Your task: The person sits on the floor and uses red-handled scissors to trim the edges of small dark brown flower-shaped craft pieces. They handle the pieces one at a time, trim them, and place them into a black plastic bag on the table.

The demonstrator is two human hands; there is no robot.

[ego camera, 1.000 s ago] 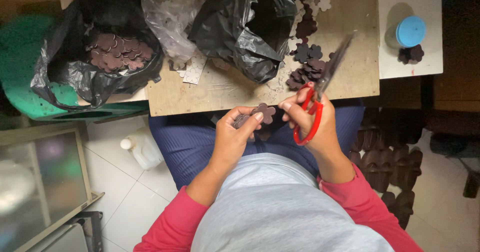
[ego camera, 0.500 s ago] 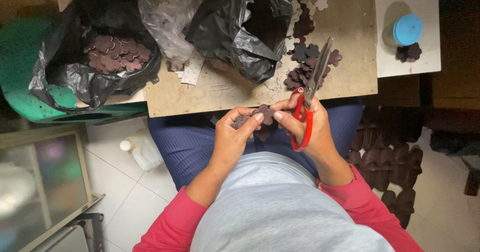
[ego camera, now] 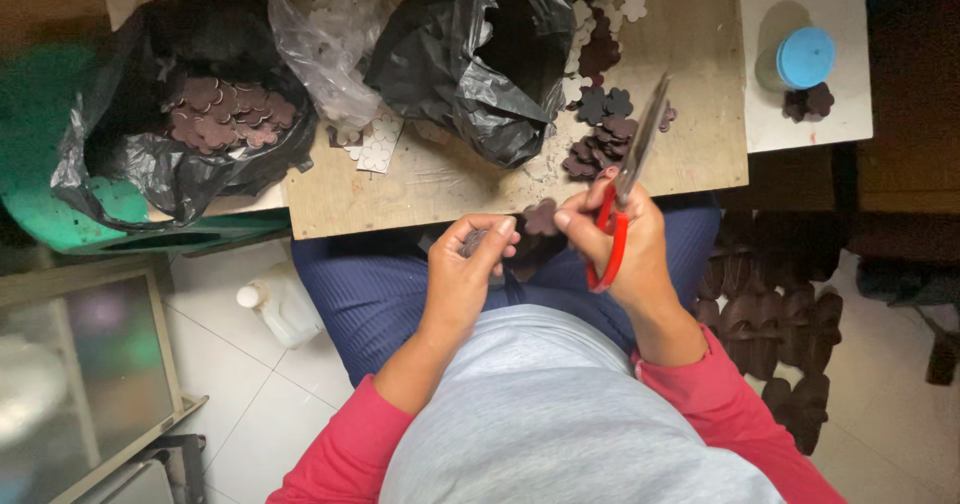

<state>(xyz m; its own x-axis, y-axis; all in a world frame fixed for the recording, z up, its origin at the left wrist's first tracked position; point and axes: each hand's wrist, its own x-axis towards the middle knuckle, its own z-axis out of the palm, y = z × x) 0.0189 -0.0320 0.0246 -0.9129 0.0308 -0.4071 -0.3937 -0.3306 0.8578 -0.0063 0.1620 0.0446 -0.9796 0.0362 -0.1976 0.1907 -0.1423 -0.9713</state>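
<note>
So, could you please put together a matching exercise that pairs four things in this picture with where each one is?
Things:
1. scissors with red handles
2. blue lid
3. white plastic bottle
4. brown flower-shaped piece

Places:
A. on the tiled floor, beside the person's leg
B. on the white surface to the right of the wooden board
C. in the right hand
D. between the fingertips of the two hands, with the left hand on its left side

Pairs: 1-C, 2-B, 3-A, 4-D
</note>
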